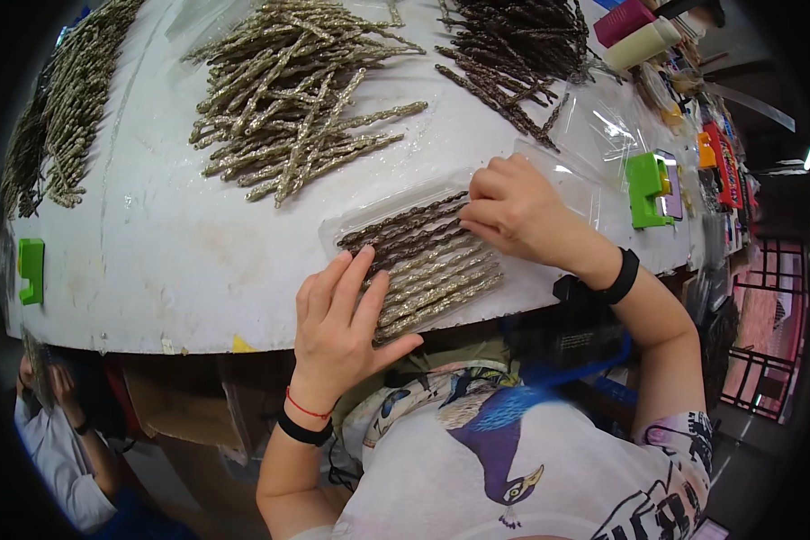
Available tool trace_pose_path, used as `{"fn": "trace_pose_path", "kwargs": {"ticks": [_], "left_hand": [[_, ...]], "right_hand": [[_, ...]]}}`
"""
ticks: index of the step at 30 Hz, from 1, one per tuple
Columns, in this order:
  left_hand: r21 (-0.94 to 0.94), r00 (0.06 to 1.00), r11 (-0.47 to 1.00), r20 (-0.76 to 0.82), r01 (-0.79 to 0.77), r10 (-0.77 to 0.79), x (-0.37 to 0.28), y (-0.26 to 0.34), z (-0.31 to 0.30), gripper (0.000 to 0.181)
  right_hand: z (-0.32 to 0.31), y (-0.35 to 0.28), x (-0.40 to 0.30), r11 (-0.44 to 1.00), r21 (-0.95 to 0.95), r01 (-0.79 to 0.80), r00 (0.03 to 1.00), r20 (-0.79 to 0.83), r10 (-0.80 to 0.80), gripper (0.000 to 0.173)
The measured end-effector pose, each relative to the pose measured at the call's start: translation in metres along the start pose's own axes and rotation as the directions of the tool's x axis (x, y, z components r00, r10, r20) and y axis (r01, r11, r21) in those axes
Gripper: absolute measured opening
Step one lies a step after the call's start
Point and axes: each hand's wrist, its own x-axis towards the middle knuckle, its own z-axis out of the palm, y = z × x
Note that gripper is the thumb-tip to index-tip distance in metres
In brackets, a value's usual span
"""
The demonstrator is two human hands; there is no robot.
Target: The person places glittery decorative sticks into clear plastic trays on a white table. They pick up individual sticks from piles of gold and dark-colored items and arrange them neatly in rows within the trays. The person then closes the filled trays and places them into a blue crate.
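A row of twisted glitter strands lies side by side before me on clear plastic packaging. The dark brown strands form the upper part of the row, and the pale gold strands lie nearer my body. My left hand rests palm down at the row's left end, fingers apart, fingertips touching the strands. At the right end, the curled fingers of my right hand pinch the tip of a dark brown strand; the exact grip is partly hidden by the fingers.
Loose piles of gold strands and dark brown strands lie farther back on the white table. Green tape dispensers stand right and left. Clear plastic sheets lie right. Another person's arm shows lower left.
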Motion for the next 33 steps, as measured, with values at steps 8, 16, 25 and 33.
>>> {"fn": "trace_pose_path", "kwargs": {"ticks": [8, 16, 25, 33], "left_hand": [[0.022, 1.000, 1.000, 0.014, -0.015, 0.015, 0.002, 0.001, -0.003, 0.069], [0.043, 0.999, 0.999, -0.016, -0.030, 0.030, 0.001, 0.000, 0.000, 0.070], [0.035, 1.000, 0.999, 0.002, -0.016, 0.016, 0.000, 0.002, 0.000, 0.069], [0.042, 1.000, 0.999, 0.005, -0.020, 0.019, -0.002, 0.001, 0.001, 0.068]], "right_hand": [[-0.019, 0.075, 0.003, 0.835, -0.009, -0.550, 0.825, -0.162, 0.541, 0.014], [0.000, 0.114, -0.001, 0.763, -0.324, -0.560, 0.823, -0.117, 0.555, 0.021], [0.000, 0.115, -0.008, 0.943, -0.157, -0.293, 0.954, -0.117, 0.277, 0.010], [0.007, 0.098, -0.001, 0.903, -0.151, -0.402, 0.911, -0.167, 0.377, 0.010]]}}
